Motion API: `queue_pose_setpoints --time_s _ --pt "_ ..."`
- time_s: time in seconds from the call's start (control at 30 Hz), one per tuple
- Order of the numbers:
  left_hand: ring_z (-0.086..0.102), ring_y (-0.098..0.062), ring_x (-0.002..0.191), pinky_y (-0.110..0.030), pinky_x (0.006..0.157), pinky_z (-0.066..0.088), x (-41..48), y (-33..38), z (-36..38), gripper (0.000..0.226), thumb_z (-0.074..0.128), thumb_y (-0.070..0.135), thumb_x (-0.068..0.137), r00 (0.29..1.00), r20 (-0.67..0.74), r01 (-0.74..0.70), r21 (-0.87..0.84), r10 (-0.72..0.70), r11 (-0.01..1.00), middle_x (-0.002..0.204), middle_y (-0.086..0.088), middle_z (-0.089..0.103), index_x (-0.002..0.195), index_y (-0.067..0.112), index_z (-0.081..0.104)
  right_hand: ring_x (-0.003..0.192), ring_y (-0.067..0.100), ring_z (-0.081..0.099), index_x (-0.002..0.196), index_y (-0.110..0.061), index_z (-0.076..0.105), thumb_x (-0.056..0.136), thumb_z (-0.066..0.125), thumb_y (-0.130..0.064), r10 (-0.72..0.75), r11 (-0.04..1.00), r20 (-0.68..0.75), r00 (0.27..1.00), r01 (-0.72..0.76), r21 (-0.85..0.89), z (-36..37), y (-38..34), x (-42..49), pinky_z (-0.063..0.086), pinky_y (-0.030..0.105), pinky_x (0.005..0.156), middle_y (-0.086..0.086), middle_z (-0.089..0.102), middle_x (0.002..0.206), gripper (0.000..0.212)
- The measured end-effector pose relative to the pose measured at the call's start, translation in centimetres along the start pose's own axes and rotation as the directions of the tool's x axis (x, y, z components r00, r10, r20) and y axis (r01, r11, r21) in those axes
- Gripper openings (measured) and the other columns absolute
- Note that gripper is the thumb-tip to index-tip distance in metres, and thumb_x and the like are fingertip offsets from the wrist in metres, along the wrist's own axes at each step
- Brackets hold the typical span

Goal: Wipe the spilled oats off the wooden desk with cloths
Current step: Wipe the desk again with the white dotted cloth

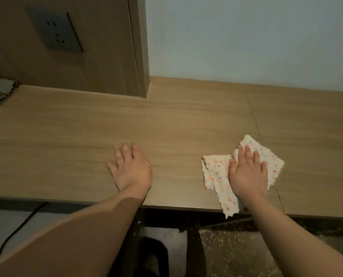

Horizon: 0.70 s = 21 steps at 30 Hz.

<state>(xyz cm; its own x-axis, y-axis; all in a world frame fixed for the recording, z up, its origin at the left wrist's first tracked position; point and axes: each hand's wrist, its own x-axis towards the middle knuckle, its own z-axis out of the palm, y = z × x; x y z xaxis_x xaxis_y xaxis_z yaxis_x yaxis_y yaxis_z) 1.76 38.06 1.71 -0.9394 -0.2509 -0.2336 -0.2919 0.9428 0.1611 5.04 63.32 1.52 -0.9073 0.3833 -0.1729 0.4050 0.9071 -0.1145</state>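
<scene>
Desk (pixel 66 126) runs the full width, wood grain, front edge low in view. Right hand (pixel 246 172) lies flat on the cloth (pixel 216 172), fingers straight and slightly apart, palm pressing down, nothing pinched. Cloth is pale with small coloured dots, rumpled, spread out to both sides of the hand; its near corner hangs over the front edge, its far corner touches a seam (pixel 254 116) that crosses the desk from back to front. Left hand (pixel 131 170) rests flat on bare wood, well apart from the cloth, fingers spread and straight, holding nothing; wrist just inside the front edge. Bare wood lies between the hands, and more beyond them up to the back edge. Right of the seam the top runs to the wall (pixel 246 37). A panel (pixel 106 56) stands on the back left of the desk, with a dark socket (pixel 55 33) on it. Grey cloth (pixel 1 90) lies crumpled at the far left, beside the panel's foot. Below the front edge, oat flecks (pixel 236 252) lie scattered on the floor under the right arm; a cable (pixel 16 230) trails on the floor at left
</scene>
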Motion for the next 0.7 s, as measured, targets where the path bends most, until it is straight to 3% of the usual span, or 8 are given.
queue_pose_setpoints --time_s 0.1,0.17,0.23,0.3,0.4,0.57,0.63,0.7 --pt "-0.01 -0.025 0.145 -0.052 0.115 -0.002 -1.3 2.5 0.6 0.053 0.012 0.032 0.101 0.993 0.015 0.121 -0.049 -0.121 0.991 0.159 -0.004 -0.007 0.151 0.02 0.002 0.143 0.022 -0.009 0.149 -0.019 -0.003 0.098 0.009 -0.041 0.046 0.999 -0.002 0.999 -0.046 0.022 -0.3 1.3 -0.4 -0.003 0.043 0.116 0.001 -0.006 0.157 0.057" --pt "-0.011 -0.026 0.145 -0.053 0.115 -0.003 -2.2 4.0 1.0 0.054 0.011 0.032 0.1 0.982 0.022 0.189 -0.083 -0.188 0.978 0.159 -0.005 -0.009 0.151 0.019 0.0 0.142 0.02 -0.016 0.148 -0.021 -0.009 0.096 0.004 -0.048 -0.136 0.991 0.018 0.991 0.136 0.005 0.2 0.0 -2.2 -0.009 0.041 0.115 -0.001 -0.015 0.155 0.06" --pt "-0.011 -0.025 0.145 -0.053 0.115 -0.004 -2.6 5.0 1.3 0.054 0.012 0.032 0.1 0.968 -0.002 0.249 -0.109 -0.25 0.962 0.159 -0.004 -0.009 0.151 0.019 0.0 0.137 0.015 -0.026 0.146 -0.024 -0.014 0.089 -0.004 -0.057 -0.401 0.916 0.045 0.915 0.401 0.008 0.9 -1.6 -4.8 -0.017 0.039 0.112 -0.008 -0.023 0.149 0.066" --pt "-0.01 -0.025 0.145 -0.054 0.114 -0.003 -2.6 5.5 1.6 0.057 0.012 0.039 0.099 0.96 -0.033 0.273 -0.117 -0.278 0.955 0.159 -0.004 -0.007 0.151 0.019 0.001 0.133 0.011 -0.03 0.146 -0.026 -0.013 0.083 -0.009 -0.062 -0.533 0.845 0.078 0.843 0.534 0.003 1.1 -1.8 -5.2 -0.019 0.037 0.111 -0.01 -0.021 0.15 0.073" --pt "-0.009 -0.027 0.145 -0.055 0.114 -0.002 -2.4 5.6 1.9 0.066 0.01 0.052 0.096 0.958 -0.064 0.27 -0.107 -0.278 0.957 0.159 -0.006 -0.004 0.151 0.017 0.002 0.139 0.013 -0.022 0.148 -0.027 -0.009 0.09 0.0 -0.058 -0.503 0.863 0.047 0.863 0.504 -0.035 0.6 -0.8 -0.6 -0.014 0.038 0.114 -0.009 -0.014 0.155 0.067" --pt "-0.009 -0.027 0.145 -0.056 0.114 0.0 -2.1 5.9 2.3 0.061 0.009 0.047 0.098 0.953 -0.103 0.276 -0.104 -0.287 0.955 0.159 -0.005 -0.003 0.151 0.018 0.003 0.143 0.02 -0.012 0.15 -0.023 -0.003 0.096 0.009 -0.052 -0.399 0.914 0.035 0.916 0.401 -0.055 -0.3 -3.3 7.8 -0.008 0.043 0.115 -0.002 -0.008 0.157 0.062" --pt "-0.008 -0.026 0.145 -0.055 0.114 -0.001 -2.0 5.9 2.4 0.057 0.009 0.042 0.099 0.947 -0.116 0.289 -0.114 -0.301 0.951 0.159 -0.004 -0.002 0.151 0.019 0.005 0.143 0.019 -0.011 0.15 -0.023 0.0 0.096 0.012 -0.053 -0.525 0.845 0.07 0.848 0.53 -0.07 -0.4 -5.2 9.1 -0.008 0.041 0.115 -0.003 -0.006 0.157 0.063" --pt "-0.007 -0.025 0.145 -0.054 0.114 -0.001 -2.0 5.7 2.5 0.055 0.01 0.038 0.099 0.945 -0.13 0.284 -0.136 -0.301 0.949 0.159 -0.002 -0.002 0.151 0.021 0.007 0.143 0.018 -0.009 0.15 -0.024 0.002 0.095 0.013 -0.055 -0.731 0.663 0.117 0.672 0.74 -0.108 -0.4 -7.3 8.4 -0.008 0.04 0.115 -0.003 -0.003 0.157 0.063"
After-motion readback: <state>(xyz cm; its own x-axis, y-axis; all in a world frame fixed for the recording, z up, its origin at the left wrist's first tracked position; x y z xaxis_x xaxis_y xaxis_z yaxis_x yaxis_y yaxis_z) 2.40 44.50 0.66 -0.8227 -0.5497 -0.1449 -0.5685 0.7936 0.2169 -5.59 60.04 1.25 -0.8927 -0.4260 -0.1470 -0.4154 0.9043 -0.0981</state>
